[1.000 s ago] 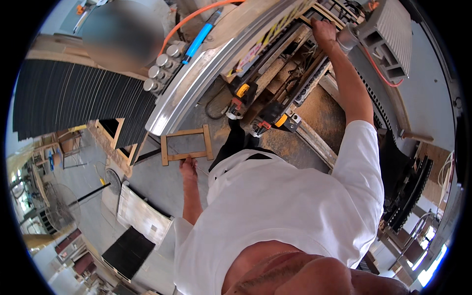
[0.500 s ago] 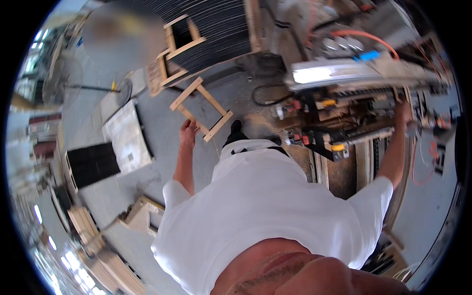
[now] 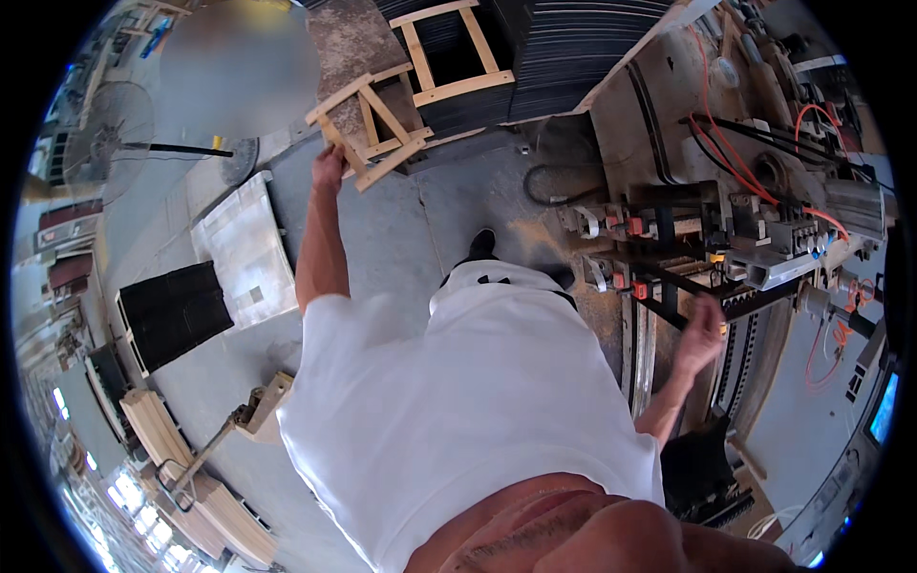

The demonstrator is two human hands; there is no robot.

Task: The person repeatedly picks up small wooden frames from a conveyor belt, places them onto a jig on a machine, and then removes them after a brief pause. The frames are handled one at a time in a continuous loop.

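Note:
My left hand (image 3: 330,166) is closed around one side rail of a small wooden frame (image 3: 390,164), made of two rails and two cross bars. The frame is tilted beside a brown, dusty board (image 3: 358,43). Behind it shows part of another wooden frame (image 3: 371,124). A further wooden frame (image 3: 465,90) lies on a stack of black ribbed sheets (image 3: 583,48). My right hand (image 3: 704,329) is over the machine (image 3: 669,277) at my right, slightly blurred. Its fingers are loosely stretched, and I see nothing in them.
Black rails and red clamp parts run along the machine, with orange hoses (image 3: 735,167) behind it. On the floor at left lie a black panel (image 3: 177,315) and a whitish sheet (image 3: 246,253). A standing fan (image 3: 113,143) is farther back. Timber lengths (image 3: 158,430) are stacked at lower left.
My left hand has carried the wooden frame forward and left, toward the stack. My right hand has come off the machine's far right part and moved back toward me. My view has turned.

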